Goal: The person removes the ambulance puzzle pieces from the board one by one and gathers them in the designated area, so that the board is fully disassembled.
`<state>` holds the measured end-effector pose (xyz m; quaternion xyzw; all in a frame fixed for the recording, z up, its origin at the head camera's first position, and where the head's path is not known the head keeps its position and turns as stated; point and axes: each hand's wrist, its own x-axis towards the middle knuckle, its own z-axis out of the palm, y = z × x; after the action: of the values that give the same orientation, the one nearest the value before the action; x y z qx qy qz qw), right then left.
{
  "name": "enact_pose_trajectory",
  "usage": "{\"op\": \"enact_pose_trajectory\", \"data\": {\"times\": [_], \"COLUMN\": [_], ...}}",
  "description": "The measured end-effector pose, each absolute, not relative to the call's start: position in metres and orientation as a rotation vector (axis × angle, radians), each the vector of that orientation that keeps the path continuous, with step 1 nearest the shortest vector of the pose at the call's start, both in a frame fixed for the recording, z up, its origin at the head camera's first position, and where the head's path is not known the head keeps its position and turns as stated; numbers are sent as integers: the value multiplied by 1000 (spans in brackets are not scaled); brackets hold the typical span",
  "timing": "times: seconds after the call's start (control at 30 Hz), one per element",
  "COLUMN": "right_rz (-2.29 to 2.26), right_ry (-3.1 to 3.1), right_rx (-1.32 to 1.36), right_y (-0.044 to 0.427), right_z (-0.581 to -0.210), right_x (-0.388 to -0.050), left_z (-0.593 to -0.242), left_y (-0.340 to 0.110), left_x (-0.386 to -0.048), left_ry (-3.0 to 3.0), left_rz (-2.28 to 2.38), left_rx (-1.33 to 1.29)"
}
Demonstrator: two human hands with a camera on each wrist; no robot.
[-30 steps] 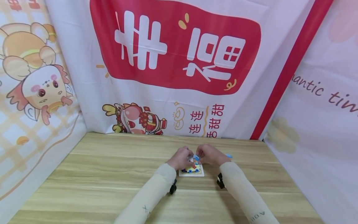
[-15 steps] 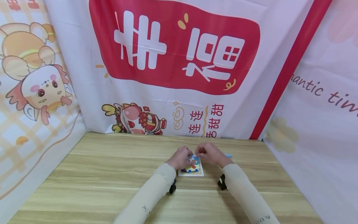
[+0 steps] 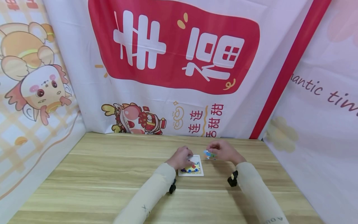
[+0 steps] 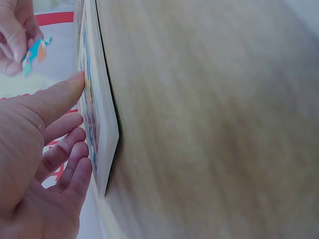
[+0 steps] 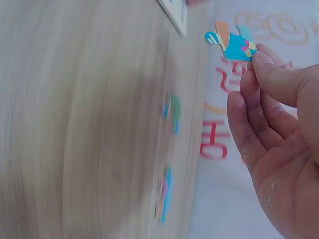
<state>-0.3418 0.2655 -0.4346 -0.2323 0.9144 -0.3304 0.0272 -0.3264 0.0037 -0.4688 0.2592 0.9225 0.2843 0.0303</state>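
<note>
Right wrist view: a blue jigsaw piece with a printed flower is held in the air between the thumb and index finger of the right hand; the other fingers are loosely bent. From where I stand, the piece is to the right of the white-edged puzzle board, apart from it. The left hand rests at the board's left side, thumb tip at the printed face, remaining fingers slightly bent and spaced from the thumb. Two loose pieces, blurred, lie on the wood-grain table. Behind stands a white cloth backdrop with a red panel.
</note>
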Motion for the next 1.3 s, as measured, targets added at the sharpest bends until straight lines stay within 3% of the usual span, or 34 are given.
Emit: {"op": "enact_pose_trajectory", "data": {"times": [0.67, 1.03, 1.3], "right_rz": [-1025, -931, -904], "right_ry": [2919, 2959, 3036], "right_rx": [-547, -362, -391], "right_y": [377, 395, 394], "right_z": [-434, -443, -449], "right_x": [-329, -329, -333], "left_z": [-474, -473, -468], "left_y": [5, 6, 5], "left_x": [-326, -326, -323], "left_ry": [2839, 2855, 2852], "left_rz": [840, 810, 833], "left_rx": [766, 767, 748]}}
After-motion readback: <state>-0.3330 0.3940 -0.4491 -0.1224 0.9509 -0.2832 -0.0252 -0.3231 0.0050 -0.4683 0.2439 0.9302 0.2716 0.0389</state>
